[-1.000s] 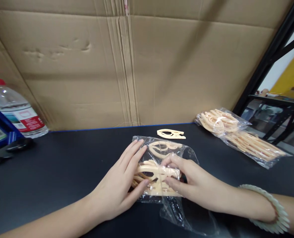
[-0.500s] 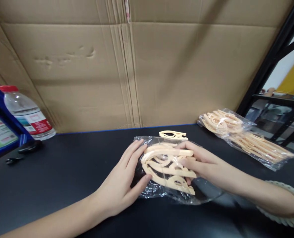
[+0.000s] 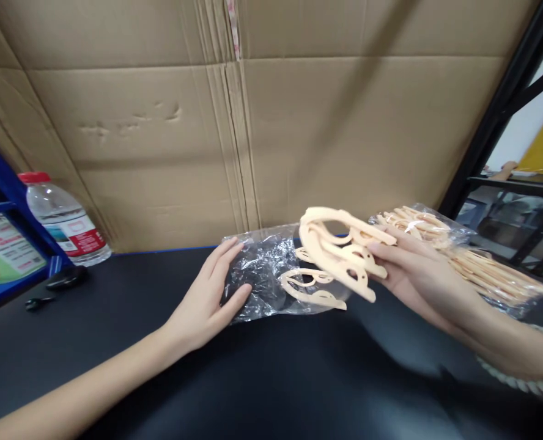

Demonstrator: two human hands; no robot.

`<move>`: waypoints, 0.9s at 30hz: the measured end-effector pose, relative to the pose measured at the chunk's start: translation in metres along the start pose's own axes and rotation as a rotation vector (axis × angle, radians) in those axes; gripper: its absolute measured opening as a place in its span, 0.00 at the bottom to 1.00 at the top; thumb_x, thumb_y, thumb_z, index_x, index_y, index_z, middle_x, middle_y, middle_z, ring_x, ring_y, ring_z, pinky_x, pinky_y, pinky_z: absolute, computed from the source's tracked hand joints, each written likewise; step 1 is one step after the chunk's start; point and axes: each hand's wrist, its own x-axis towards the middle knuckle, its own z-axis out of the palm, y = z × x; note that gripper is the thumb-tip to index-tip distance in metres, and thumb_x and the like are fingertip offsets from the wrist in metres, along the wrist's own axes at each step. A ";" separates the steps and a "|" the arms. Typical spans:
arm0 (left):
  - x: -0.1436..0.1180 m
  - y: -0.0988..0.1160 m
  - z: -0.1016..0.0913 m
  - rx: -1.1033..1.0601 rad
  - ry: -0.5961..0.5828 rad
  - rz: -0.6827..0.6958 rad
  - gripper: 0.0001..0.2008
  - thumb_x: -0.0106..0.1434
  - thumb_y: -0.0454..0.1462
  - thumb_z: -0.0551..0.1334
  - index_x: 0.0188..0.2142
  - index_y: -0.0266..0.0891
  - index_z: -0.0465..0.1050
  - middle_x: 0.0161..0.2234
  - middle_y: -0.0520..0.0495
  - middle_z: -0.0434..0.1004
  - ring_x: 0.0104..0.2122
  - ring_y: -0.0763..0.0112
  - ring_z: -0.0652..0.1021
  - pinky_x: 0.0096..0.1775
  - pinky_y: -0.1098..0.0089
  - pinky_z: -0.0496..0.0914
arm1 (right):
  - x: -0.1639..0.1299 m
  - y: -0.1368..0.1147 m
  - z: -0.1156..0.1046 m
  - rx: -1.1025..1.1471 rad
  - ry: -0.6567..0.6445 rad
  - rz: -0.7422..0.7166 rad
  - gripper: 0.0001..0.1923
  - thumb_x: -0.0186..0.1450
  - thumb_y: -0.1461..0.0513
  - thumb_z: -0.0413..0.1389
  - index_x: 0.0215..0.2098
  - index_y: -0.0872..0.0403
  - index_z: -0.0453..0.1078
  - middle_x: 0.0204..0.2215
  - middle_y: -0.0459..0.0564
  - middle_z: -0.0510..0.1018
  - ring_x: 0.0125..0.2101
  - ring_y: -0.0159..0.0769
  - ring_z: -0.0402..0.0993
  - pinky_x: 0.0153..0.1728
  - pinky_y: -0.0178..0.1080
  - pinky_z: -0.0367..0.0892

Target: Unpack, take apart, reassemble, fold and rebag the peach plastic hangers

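Note:
My right hand [image 3: 411,269] grips a small stack of beige folding hangers [image 3: 340,250], held raised and tilted above the black table. My left hand [image 3: 211,293] lies with its fingers stretched out on the edge of a crinkled clear plastic bag [image 3: 265,269]. At the bag's right end is another beige hanger [image 3: 315,299], partly over or inside the bag; I cannot tell which. Behind the raised stack, one more beige piece [image 3: 302,253] is partly hidden.
Clear bags packed with beige hangers [image 3: 491,278] lie at the right, behind my right hand. A water bottle [image 3: 70,223] stands at the left near a blue rack [image 3: 12,205]. Small black objects [image 3: 65,277] rest by it. A cardboard wall [image 3: 170,153] borders the back.
My right hand has drawn the stack of hangers out of the bag and lifted it up and right. My left hand has shifted left and up, staying on the bag, which is now flatter.

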 end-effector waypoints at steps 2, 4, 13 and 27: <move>0.004 -0.020 -0.002 0.033 -0.019 -0.013 0.27 0.69 0.44 0.52 0.64 0.39 0.49 0.67 0.37 0.50 0.66 0.53 0.54 0.63 0.48 0.53 | 0.010 0.000 -0.007 0.060 0.072 -0.047 0.04 0.62 0.62 0.57 0.35 0.51 0.66 0.30 0.44 0.69 0.30 0.33 0.67 0.33 0.38 0.70; 0.007 -0.045 -0.003 0.085 -0.032 -0.067 0.27 0.68 0.47 0.52 0.63 0.38 0.52 0.66 0.35 0.50 0.65 0.50 0.54 0.62 0.46 0.53 | 0.023 0.002 -0.017 0.057 0.088 -0.065 0.05 0.61 0.62 0.57 0.36 0.50 0.65 0.31 0.45 0.70 0.30 0.34 0.67 0.34 0.40 0.70; 0.008 -0.075 -0.003 0.256 -0.057 -0.099 0.24 0.69 0.44 0.48 0.63 0.47 0.53 0.67 0.41 0.53 0.66 0.46 0.50 0.57 0.31 0.46 | 0.051 0.049 -0.034 -0.558 -0.123 -0.004 0.10 0.61 0.58 0.53 0.39 0.55 0.66 0.33 0.50 0.74 0.32 0.36 0.72 0.35 0.40 0.69; -0.024 0.042 0.016 0.265 -0.206 0.113 0.25 0.66 0.40 0.54 0.62 0.44 0.57 0.65 0.40 0.58 0.62 0.48 0.61 0.58 0.43 0.57 | -0.005 0.054 0.013 -1.341 -0.433 -0.417 0.40 0.62 0.46 0.55 0.66 0.52 0.50 0.65 0.59 0.55 0.64 0.57 0.49 0.60 0.59 0.50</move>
